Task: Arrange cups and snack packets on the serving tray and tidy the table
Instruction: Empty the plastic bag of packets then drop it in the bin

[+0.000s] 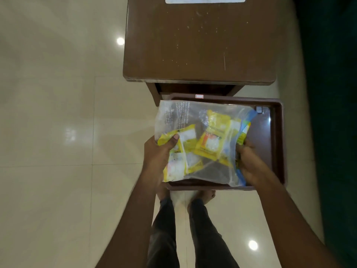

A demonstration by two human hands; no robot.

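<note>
Head view: both hands, left and right, grip a clear bag of yellow packets over the tray, 6 o'clock of the worktop; packet-loading step, next likely emptying the bag onto the tray.

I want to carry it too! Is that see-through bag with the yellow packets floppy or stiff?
Probably floppy: the clear bag wrinkles and sags between the left hand and the right hand. It is likely light, since the yellow packets look small and flat. They may slide about inside.
</note>
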